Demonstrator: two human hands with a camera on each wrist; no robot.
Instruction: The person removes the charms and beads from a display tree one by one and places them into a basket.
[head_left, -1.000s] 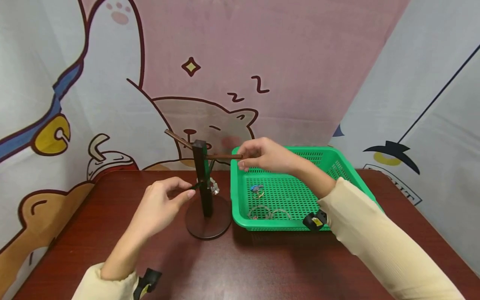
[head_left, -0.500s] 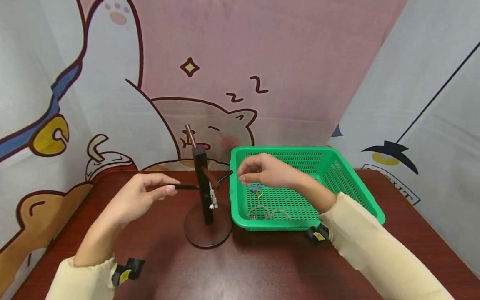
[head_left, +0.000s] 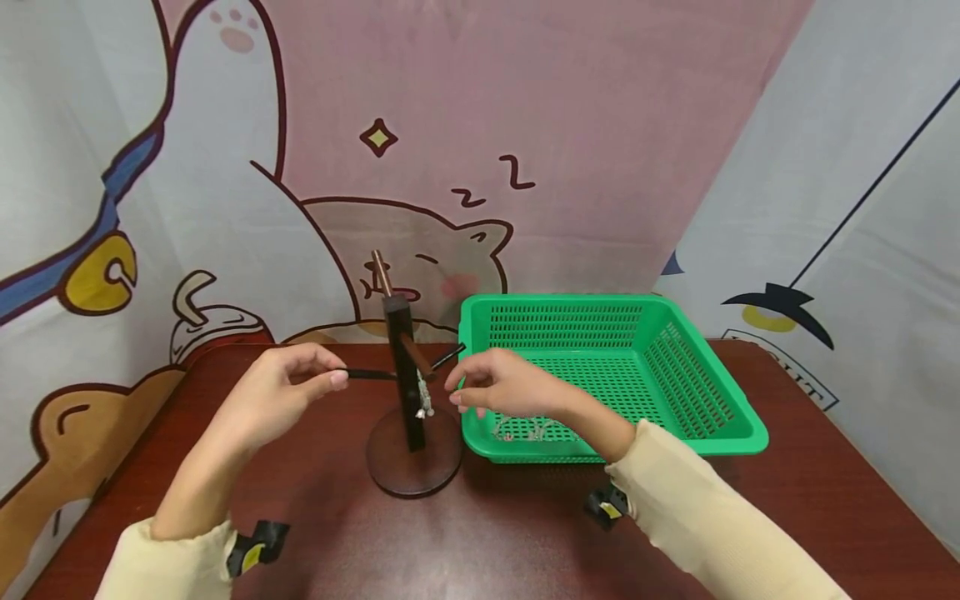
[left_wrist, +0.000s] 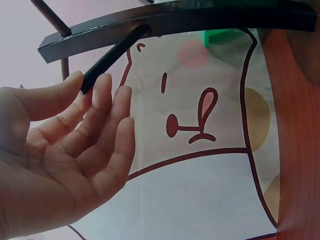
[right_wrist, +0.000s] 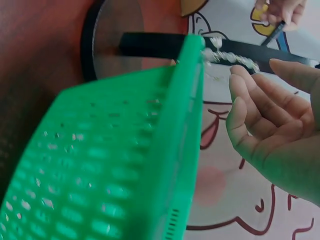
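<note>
A dark wooden jewelry stand (head_left: 400, 358) with several pegs rises from a round base (head_left: 415, 467). Thumb and fingertips of my left hand (head_left: 262, 400) pinch the end of its black peg (left_wrist: 115, 56) on the left side. From the stand's right side dangles a pale beaded bracelet (head_left: 424, 400), also visible in the right wrist view as a clear bead strand (right_wrist: 235, 59). My right hand (head_left: 513, 385) hovers close to that bracelet, over the left rim of a green basket (head_left: 742, 437). Its fingers are loosely bent and hold nothing.
Inside the basket, near its front wall, lie small bracelets (head_left: 536, 430), partly hidden by my right forearm. Everything stands on a reddish-brown table (head_left: 337, 517). Behind it hangs a cloth (head_left: 600, 150) printed with cartoon animals.
The stand has turned, swinging its pegs round, as my left hand moved left with the black peg. My right hand has come down and left from the upper peg toward the hanging bracelet.
</note>
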